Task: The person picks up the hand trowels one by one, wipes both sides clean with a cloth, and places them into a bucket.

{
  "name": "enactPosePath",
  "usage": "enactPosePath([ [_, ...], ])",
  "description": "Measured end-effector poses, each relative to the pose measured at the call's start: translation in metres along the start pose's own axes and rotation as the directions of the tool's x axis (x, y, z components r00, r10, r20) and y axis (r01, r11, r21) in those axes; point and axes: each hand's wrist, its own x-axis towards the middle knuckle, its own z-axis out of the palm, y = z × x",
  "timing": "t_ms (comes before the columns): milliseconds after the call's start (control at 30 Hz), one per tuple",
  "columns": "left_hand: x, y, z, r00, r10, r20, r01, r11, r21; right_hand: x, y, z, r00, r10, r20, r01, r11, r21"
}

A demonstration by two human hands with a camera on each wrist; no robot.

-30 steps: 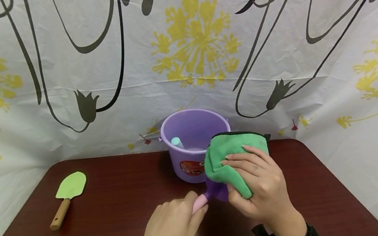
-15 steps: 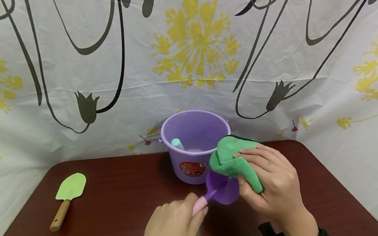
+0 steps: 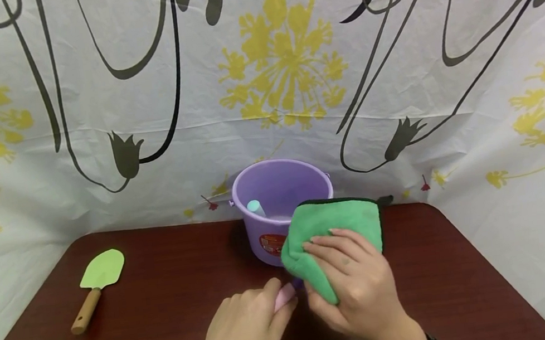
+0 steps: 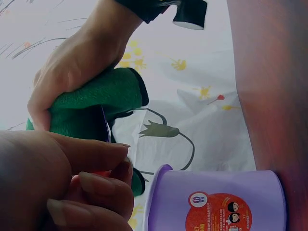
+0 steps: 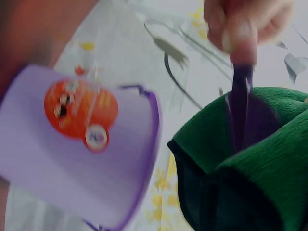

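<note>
In the head view my left hand (image 3: 240, 328) grips the pink handle of a purple toy shovel (image 3: 284, 296). My right hand (image 3: 358, 286) holds a green cloth (image 3: 343, 215) with dark edging over the shovel's head, hiding it there. From the right wrist, the purple shovel blade (image 5: 257, 120) shows inside the folded green cloth (image 5: 284, 159). The left wrist view has my left fingers (image 4: 101, 185) curled round the handle, with the cloth (image 4: 103, 94) and right hand (image 4: 72, 65) beyond.
A purple bucket (image 3: 254, 234) with a red label stands behind the hands, partly covered by the cloth. Inside it is a light-blue-tipped item (image 3: 255, 207). A green-bladed trowel (image 3: 102, 269) with a wooden handle lies on the table's left (image 3: 168, 316). A patterned sheet (image 3: 169, 103) hangs behind.
My right hand and the cloth moved right, uncovering the shovel's head, then came back left and down over it. The left hand stays nearly still on the handle.
</note>
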Motion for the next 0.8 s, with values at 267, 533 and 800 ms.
enactPosePath([
  [267,-0.001,-0.006,-0.004,0.998,-0.015,0.054,0.016,1.0,-0.024,0.001,-0.015,0.008,0.997,-0.07,0.017,0.07,0.998,0.01],
  [533,0.0,-0.005,-0.005,0.999,-0.006,0.042,0.006,1.0,0.005,0.005,-0.014,0.008,0.993,-0.11,-0.038,0.112,0.993,0.043],
  [800,-0.001,-0.004,-0.004,0.999,-0.007,0.035,0.007,1.0,-0.015,0.0,-0.014,0.005,0.998,-0.057,0.037,0.056,0.998,0.028],
])
